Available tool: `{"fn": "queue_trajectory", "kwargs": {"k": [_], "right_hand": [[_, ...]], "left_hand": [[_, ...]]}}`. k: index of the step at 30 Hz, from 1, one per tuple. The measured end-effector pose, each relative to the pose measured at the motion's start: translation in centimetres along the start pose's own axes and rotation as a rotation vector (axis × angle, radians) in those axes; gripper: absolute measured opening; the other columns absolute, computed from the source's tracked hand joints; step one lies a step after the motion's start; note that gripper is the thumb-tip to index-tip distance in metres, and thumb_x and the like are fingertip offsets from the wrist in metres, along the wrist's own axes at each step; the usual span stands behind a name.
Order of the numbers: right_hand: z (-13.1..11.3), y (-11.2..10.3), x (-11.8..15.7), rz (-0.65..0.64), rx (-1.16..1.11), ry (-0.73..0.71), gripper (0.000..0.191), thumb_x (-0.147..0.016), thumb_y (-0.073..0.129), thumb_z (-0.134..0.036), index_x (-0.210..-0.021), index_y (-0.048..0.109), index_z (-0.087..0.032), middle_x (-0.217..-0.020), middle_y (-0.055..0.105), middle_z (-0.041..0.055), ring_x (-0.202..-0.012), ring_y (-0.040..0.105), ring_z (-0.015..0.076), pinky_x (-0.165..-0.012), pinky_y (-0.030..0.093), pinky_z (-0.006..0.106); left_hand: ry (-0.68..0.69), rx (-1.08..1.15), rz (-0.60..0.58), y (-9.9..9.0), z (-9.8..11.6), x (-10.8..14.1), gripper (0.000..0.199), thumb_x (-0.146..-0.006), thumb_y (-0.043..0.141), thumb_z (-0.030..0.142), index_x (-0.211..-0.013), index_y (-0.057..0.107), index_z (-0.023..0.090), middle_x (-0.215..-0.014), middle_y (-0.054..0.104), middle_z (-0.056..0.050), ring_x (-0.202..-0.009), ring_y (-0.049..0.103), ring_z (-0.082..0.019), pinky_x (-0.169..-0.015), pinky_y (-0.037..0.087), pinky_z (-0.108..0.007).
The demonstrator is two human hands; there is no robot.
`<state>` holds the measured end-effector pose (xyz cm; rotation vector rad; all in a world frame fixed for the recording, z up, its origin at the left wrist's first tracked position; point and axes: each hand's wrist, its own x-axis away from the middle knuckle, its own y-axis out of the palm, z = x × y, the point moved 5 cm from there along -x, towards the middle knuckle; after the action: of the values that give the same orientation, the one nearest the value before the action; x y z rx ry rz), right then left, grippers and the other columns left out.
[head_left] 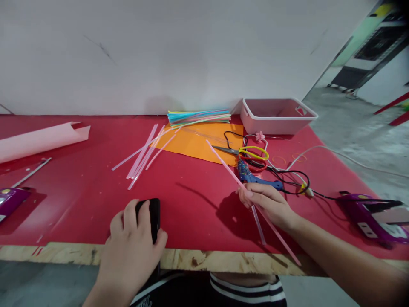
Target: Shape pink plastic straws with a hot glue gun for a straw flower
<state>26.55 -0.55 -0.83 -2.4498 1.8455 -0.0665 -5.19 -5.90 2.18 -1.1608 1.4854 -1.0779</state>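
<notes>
My right hand pinches a long pink drinking straw that slants from the middle of the table toward its front edge. A shorter clear pink straw shows below the same hand; whether it is held or lies on the table I cannot tell. My left hand is wrapped over a black phone at the front edge, covering much of it. Ahead of the right hand are a blue glue gun and scissors with yellow handles. Several loose pink straws lie left of centre.
A bundle of coloured straws rests by the wall, behind an orange sheet. A pink basket stands at back right, near tangled cables. Purple devices sit at left and right. Rolled pink paper lies at left.
</notes>
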Motion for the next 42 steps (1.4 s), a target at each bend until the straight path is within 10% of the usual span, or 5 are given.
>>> {"fn": "queue_trajectory", "kwargs": {"k": [9,17,23,34,42], "right_hand": [[0.4,-0.1,-0.2,-0.007,0.041,0.02,0.053,-0.093,0.063,-0.064,-0.064,0.058,-0.02,-0.063,0.053,0.0002,-0.066,0.049,0.0165,-0.067,0.037,0.033],[-0.8,1.3,-0.2,-0.029,0.04,0.05,0.053,-0.095,0.06,-0.063,-0.066,0.059,-0.019,-0.065,0.056,0.0005,-0.065,0.051,0.0149,-0.066,0.04,0.03],[-4.2,5.5,-2.6,-0.152,0.163,0.069,0.053,-0.095,0.055,-0.065,-0.066,0.048,-0.021,-0.063,0.04,-0.0049,-0.059,0.037,0.0106,-0.057,0.034,0.026],[-5.5,7.2,-3.8,-0.251,0.117,0.08,0.053,-0.094,0.055,-0.067,-0.069,0.057,-0.02,-0.062,0.05,-0.0022,-0.06,0.045,0.0119,-0.059,0.038,0.027],[-6.3,-1.2,-0.8,0.08,0.964,-0.208,0.026,-0.101,0.05,-0.041,-0.098,0.066,-0.021,-0.097,0.072,0.0095,-0.09,0.069,0.024,-0.085,0.055,0.037]], "left_hand": [[-0.022,0.019,0.103,0.3,1.1,-2.1,0.041,-0.094,0.053,0.03,-0.126,0.062,0.006,-0.14,0.054,-0.03,-0.114,0.059,-0.045,-0.069,0.062,-0.05],[-0.028,0.369,0.009,-1.8,0.0,-3.6,0.056,-0.096,0.053,0.047,-0.131,0.059,0.004,-0.14,0.057,-0.033,-0.129,0.053,-0.05,-0.1,0.049,-0.069],[-0.087,1.434,-0.48,-3.7,3.6,-9.2,0.056,-0.086,0.071,0.063,-0.12,0.072,0.019,-0.119,0.079,-0.013,-0.105,0.073,-0.027,-0.076,0.06,-0.032],[-0.101,1.661,-0.581,-3.5,5.8,-11.9,0.025,-0.075,0.089,0.036,-0.085,0.078,0.016,-0.087,0.079,-0.005,-0.075,0.07,-0.016,-0.05,0.052,-0.018],[-0.332,1.815,-0.417,-3.3,2.3,-13.8,0.009,-0.088,0.075,0.017,-0.08,0.07,0.015,-0.073,0.075,-0.001,-0.059,0.071,-0.011,-0.051,0.056,-0.017]]}}
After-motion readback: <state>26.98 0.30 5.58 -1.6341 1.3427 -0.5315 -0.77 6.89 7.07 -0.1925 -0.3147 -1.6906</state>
